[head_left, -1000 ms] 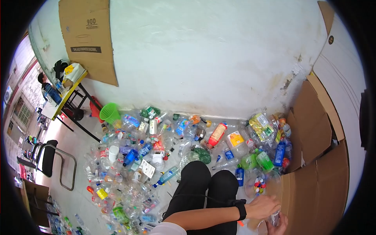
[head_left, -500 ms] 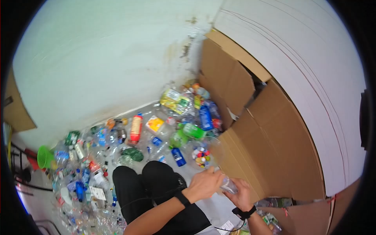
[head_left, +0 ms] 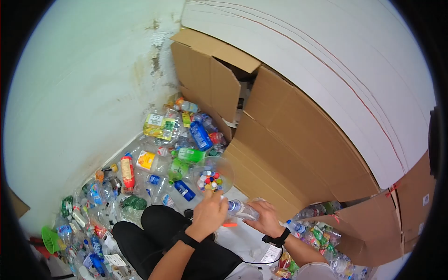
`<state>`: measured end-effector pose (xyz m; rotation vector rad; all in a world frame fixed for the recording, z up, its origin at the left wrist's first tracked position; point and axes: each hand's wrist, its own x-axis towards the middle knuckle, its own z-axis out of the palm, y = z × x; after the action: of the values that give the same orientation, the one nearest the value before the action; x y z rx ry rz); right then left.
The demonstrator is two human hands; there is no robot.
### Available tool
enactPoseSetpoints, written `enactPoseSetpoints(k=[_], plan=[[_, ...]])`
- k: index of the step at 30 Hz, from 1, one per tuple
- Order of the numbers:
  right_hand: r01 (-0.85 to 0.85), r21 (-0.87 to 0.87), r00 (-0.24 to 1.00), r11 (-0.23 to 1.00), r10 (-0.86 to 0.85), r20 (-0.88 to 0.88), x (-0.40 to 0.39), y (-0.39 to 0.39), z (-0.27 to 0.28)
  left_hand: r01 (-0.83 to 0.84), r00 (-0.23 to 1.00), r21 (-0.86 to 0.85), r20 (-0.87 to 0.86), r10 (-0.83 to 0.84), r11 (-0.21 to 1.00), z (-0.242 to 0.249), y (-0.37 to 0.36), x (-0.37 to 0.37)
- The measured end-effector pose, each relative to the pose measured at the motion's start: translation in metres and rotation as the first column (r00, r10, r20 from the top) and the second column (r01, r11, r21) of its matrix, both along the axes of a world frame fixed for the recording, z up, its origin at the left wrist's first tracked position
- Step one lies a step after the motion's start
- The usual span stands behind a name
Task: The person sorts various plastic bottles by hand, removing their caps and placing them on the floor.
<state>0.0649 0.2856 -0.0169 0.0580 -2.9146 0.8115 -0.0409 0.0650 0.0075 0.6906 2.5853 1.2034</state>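
Note:
My right hand is closed around the base end of a clear plastic bottle, which lies tilted sideways with its neck to the left. Beside that neck is my left hand, its fingers curled together at the near rim of a clear round tub. Whatever those fingers hold, if anything, is hidden. Inside the tub lie several bottle caps in red, white, blue and yellow. A blue bottle rests on the floor just left of the tub.
Several plastic bottles cover the floor along the wall, among them a red one and a green one. Cardboard sheets stand on the right. More bottles are piled behind my right forearm. A green basket sits far left.
The view has swung to the right. My hands have moved apart: my left hand has left the bottle for the tub's rim, while my right hand keeps the bottle, now more fully visible.

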Motion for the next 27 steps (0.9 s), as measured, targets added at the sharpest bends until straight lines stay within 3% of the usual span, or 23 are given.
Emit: enactPoseSetpoints(k=[2,5,10,12,14,16,18,20,22,23,27], plan=[[0.034,0.013,0.999,0.999,-0.034,0.025,0.007,0.01,-0.005,-0.07,0.993,0.076,-0.089,0.077,0.995,-0.003,0.005,-0.014],[0.109,0.051,0.99,0.993,-0.113,0.078,0.022,0.034,-0.024,-0.054,0.996,0.04,-0.072,0.057,0.998,-0.014,0.012,-0.039],[0.221,0.267,0.915,0.938,-0.294,0.277,0.056,0.082,-0.067,-0.081,0.985,0.04,-0.149,0.086,0.996,-0.033,0.012,-0.042],[0.231,0.3,0.892,0.926,-0.324,0.314,0.067,0.099,-0.083,-0.128,0.981,0.151,-0.128,0.148,0.98,-0.023,0.004,-0.037],[0.169,0.485,0.84,0.858,-0.382,0.384,0.07,0.112,-0.099,-0.164,0.985,0.184,-0.031,0.172,0.969,-0.011,-0.001,-0.03],[0.133,0.53,0.812,0.837,-0.399,0.426,0.069,0.125,-0.117,-0.21,0.978,0.211,0.06,0.202,0.955,-0.003,-0.007,-0.022],[0.007,0.685,0.773,0.728,-0.438,0.458,0.066,0.138,-0.132,-0.227,0.972,0.231,0.105,0.208,0.946,0.002,-0.008,-0.015],[-0.006,0.665,0.755,0.747,-0.433,0.492,0.054,0.14,-0.126,-0.226,0.974,0.242,0.082,0.212,0.944,0.007,-0.007,-0.008],[-0.121,0.722,0.742,0.681,-0.421,0.522,0.045,0.149,-0.135,-0.221,0.97,0.256,0.158,0.185,0.941,0.013,-0.008,-0.002],[-0.166,0.741,0.737,0.651,-0.418,0.532,0.037,0.148,-0.132,-0.206,0.979,0.281,0.074,0.193,0.937,0.008,-0.007,-0.001],[-0.208,0.767,0.761,0.607,-0.393,0.516,0.015,0.14,-0.126,-0.211,0.977,0.271,0.069,0.2,0.939,0.006,-0.009,0.005]])
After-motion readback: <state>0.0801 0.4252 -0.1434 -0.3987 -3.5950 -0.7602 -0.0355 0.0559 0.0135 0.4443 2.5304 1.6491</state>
